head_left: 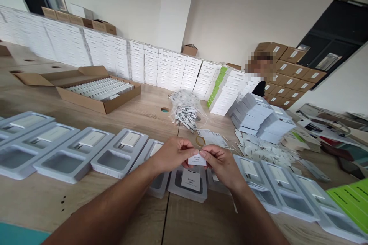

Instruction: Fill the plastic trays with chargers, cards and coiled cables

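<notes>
Just above the middle tray [186, 196], a small white card [197, 160] with a few lines of dark print is held up. The left hand [178, 154] pinches it by the upper left, thumb on top, and the right hand [220, 161] pinches it by the upper right; the grip of each is closed on the card. Whether it is one layer or several cannot be told. Inside the middle tray lies a second card [191, 181], with similar print.

To the left and right of the middle tray, more pale grey trays [99, 163] stand in a row along the wood-grain surface [40, 199]. Several carry a flat white block [130, 139] in the far compartment, while the larger near one is bare.

Beyond the middle tray are a clear bag with coiled white cables [186, 116] and, farther left of it, an open cardboard box [122, 99] packed with rows of small white pieces. Beyond and right of the tray spreads a heap of white slips [258, 148]. Farthest beyond it runs a long wall of stacked white boxes [106, 49]; a person in a dark top [260, 89] is behind its right end, near piled brown cartons [287, 81].
</notes>
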Demonstrator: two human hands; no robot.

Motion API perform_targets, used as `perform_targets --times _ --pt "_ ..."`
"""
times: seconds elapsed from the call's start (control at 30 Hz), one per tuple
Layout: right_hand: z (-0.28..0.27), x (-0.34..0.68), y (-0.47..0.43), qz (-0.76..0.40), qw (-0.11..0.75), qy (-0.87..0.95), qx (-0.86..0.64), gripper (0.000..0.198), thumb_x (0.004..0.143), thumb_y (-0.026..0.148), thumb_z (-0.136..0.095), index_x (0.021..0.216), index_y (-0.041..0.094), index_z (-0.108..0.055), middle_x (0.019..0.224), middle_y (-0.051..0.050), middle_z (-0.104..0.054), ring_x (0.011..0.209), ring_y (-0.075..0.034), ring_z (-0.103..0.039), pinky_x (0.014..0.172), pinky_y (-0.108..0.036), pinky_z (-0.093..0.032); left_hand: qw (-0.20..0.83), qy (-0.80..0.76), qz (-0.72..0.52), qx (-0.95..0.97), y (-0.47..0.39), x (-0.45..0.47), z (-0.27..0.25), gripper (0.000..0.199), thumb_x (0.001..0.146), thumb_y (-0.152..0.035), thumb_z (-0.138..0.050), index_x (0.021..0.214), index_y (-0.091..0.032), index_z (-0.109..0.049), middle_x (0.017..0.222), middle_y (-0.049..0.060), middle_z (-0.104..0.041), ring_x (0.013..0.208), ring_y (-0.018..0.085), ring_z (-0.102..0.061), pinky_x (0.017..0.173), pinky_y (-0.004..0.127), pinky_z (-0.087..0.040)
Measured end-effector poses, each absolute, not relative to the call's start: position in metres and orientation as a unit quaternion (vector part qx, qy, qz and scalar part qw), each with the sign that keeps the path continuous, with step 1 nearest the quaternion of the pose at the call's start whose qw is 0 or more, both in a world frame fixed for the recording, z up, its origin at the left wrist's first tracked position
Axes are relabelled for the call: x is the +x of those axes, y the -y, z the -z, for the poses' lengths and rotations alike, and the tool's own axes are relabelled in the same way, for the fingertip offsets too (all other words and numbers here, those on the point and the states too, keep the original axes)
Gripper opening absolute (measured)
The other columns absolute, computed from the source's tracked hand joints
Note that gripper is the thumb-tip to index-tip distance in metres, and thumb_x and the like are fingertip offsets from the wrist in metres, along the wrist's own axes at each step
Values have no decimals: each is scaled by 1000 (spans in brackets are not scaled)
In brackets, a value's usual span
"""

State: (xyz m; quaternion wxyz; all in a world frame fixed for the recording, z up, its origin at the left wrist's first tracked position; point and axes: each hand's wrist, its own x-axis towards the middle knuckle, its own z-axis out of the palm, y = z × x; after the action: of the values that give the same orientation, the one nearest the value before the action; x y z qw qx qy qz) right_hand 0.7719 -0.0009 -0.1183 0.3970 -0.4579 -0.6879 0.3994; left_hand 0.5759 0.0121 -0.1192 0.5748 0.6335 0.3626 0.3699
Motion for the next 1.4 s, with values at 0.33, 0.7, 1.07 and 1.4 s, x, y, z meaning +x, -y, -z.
perform_targets --times 0.33,0.7,1.07,1.4 --pt "98 769 -1 -425 464 642 -438 20 78 38 -64 80 18 -65 62 3 -59 54 -10 -50 53 -23 -40 439 -390 -410 698 -6 579 105 31 86 -45 -54 84 -16 -65 63 0 -64 59 14 -63 57 25 -51" --pt "93 1015 56 -82 262 525 -806 22 76 34 -62 89 16 -67 64 0 -65 55 -12 -57 57 -24 -42 449 -393 -394 699 -4 578 100 41 82 -51 -57 110 -21 -62 79 3 -70 67 18 -65 60 28 -52" --pt "138 1022 63 7 63 510 -858 5 64 20 -69 68 21 -69 75 -4 -68 73 -19 -60 59 -26 -34 430 -415 -376 709 -11 575 102 36 82 -49 -57 100 -20 -65 74 1 -70 63 16 -63 57 25 -49" --pt "79 974 -26 11 50 587 -808 11 74 26 -63 79 21 -72 86 -6 -70 82 -19 -60 67 -27 -37 430 -392 -397 710 -13 570 104 34 85 -49 -53 99 -20 -65 80 1 -68 69 17 -66 59 25 -49"
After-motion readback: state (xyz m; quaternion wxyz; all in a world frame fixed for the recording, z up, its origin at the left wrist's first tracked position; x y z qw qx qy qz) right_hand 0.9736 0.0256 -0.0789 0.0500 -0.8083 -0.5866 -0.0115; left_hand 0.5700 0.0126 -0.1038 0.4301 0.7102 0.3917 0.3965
